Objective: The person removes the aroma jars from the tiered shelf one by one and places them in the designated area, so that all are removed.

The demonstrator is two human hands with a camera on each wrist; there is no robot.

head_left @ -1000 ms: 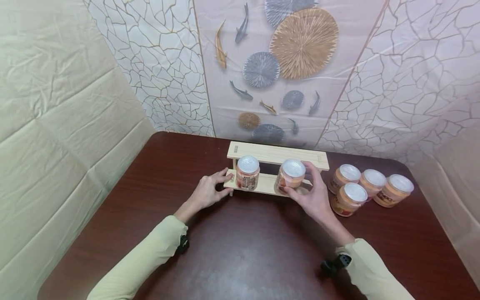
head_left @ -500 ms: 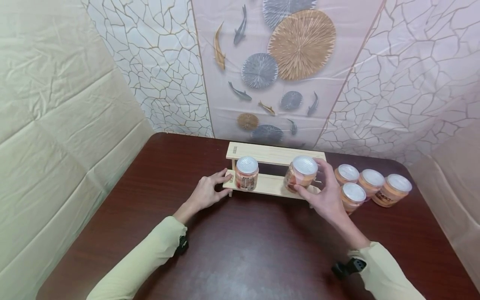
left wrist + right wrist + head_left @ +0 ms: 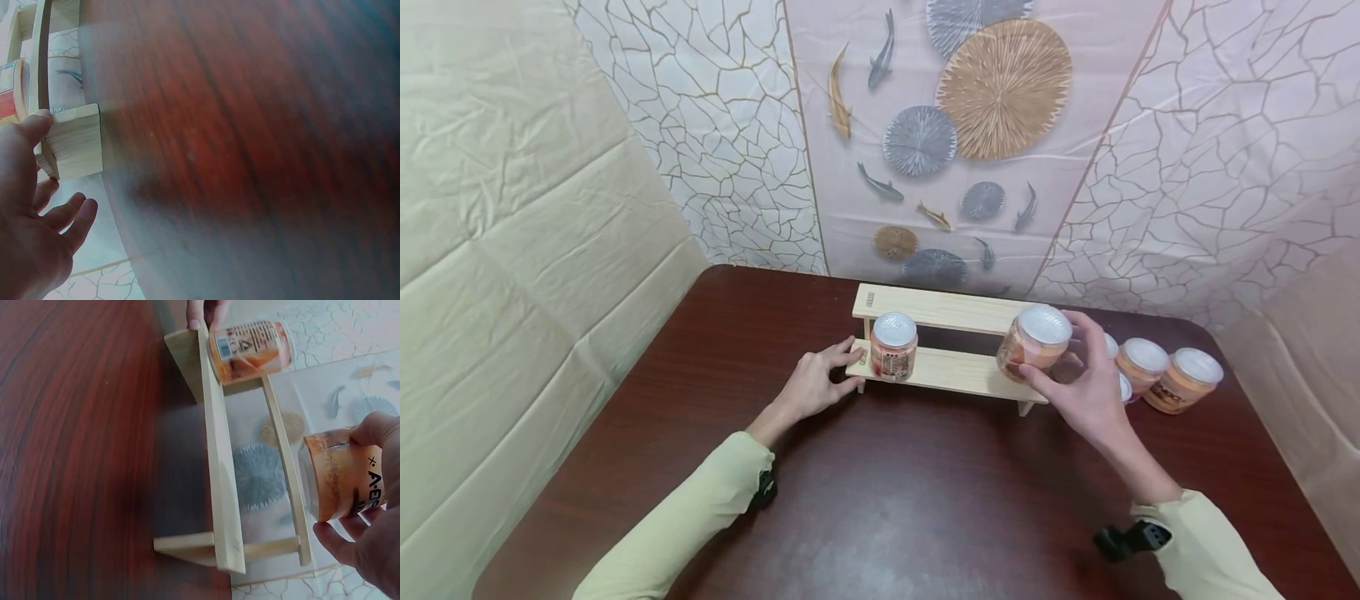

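Note:
A small two-tier wooden rack (image 3: 958, 371) stands toward the back of the table. My left hand (image 3: 812, 383) pinches the left end of its lower board, and in the left wrist view the thumb (image 3: 36, 125) lies against the board's edge. Next to those fingers, one jar (image 3: 895, 348) with a silvery lid and orange label stands upright on the lower board. My right hand (image 3: 1093, 387) grips a matching jar (image 3: 1028, 343) around its side, slightly tilted over the rack's right end. In the right wrist view this held jar (image 3: 340, 478) is raised clear of the lower board (image 3: 219, 450).
Several more jars (image 3: 1183, 382) stand on the table to the right of the rack, some hidden behind my right hand. The dark wooden table (image 3: 880, 492) meets a patterned cloth backdrop (image 3: 760, 142) behind the rack. A beige cloth (image 3: 512, 250) hangs at the left.
My right hand has lifted the jar off the lower board and carried it to the right, toward the rack's right end. The left hand and the other jar have stayed put.

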